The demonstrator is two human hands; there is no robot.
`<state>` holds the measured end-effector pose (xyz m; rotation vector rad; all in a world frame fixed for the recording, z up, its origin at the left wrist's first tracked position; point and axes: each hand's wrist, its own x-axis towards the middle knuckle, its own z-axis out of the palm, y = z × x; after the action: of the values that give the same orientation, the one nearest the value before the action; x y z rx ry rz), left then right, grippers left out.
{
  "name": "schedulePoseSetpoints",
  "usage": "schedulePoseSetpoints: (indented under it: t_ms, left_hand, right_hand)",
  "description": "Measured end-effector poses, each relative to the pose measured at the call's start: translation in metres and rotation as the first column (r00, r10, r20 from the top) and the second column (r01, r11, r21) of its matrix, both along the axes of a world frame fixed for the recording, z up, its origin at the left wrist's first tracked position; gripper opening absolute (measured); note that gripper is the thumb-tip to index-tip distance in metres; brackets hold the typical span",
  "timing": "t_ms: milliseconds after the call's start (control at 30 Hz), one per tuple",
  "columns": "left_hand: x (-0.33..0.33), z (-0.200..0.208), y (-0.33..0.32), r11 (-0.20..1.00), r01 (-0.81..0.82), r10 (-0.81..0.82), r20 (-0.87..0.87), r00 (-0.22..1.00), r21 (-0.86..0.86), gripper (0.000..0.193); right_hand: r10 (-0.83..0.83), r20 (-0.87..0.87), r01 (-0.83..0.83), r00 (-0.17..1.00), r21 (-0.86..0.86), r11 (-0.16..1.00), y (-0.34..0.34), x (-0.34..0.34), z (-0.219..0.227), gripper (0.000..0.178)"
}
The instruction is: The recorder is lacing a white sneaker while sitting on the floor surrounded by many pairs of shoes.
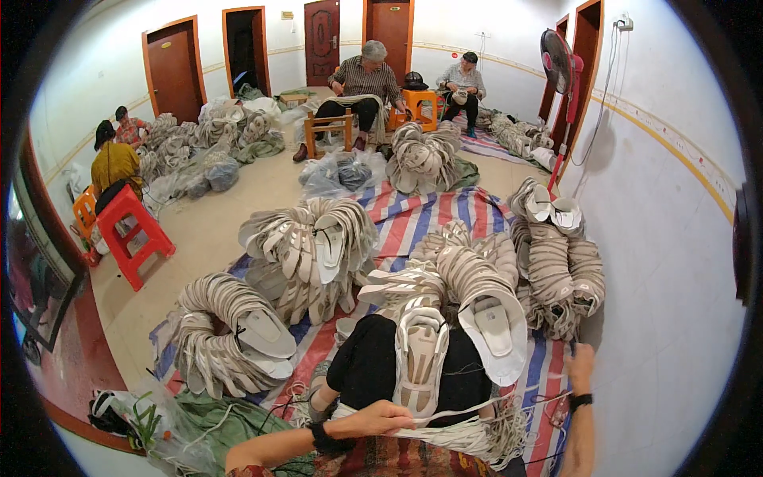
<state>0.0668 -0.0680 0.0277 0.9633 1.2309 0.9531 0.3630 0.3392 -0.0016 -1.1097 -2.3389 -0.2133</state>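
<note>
A beige and white shoe upper [421, 362] lies across my black-clad lap, its toe end toward me. My left hand [383, 418] is closed just below it, pinching a pale shoelace [477, 407]. The lace stretches rightward to my right hand [580, 370], raised near the wall and curled closed around it. A thick bundle of white laces [469, 439] hangs over my lap below the lace. Just beyond my knees, a curved stack of uppers [493, 322] ends in a white-lined one.
More stacked uppers [226, 338] and a taller pile [310, 246] stand left on a striped tarp [433, 215]. Further stacks [556, 266] line the right wall. A red stool [135, 230], a pedestal fan [560, 67] and several seated people are farther off.
</note>
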Motion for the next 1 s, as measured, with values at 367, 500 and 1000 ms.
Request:
schedulePoseSetpoints:
  t_ms: [367, 500, 1000]
  left_hand:
    - [0.001, 0.028, 0.044, 0.985, -0.157, 0.165, -0.134, 0.977, 0.068, 0.025]
    - [-0.016, 0.0, 0.009, 0.989, -0.148, 0.15, -0.092, 0.984, 0.028, 0.025]
    - [0.016, -0.004, 0.039, 0.853, -0.117, 0.311, -0.315, 0.897, 0.509, 0.023]
  right_hand:
    - [0.409, -0.491, -0.485, 0.769, -0.865, -0.126, -0.215, -0.157, 0.047, 0.029]
    - [0.402, -0.384, -0.449, 0.832, -0.89, 0.078, -0.19, -0.143, 0.063, 0.017]
    - [0.755, -0.38, -0.818, 0.534, -0.46, 0.346, -0.222, -0.152, 0.114, 0.029]
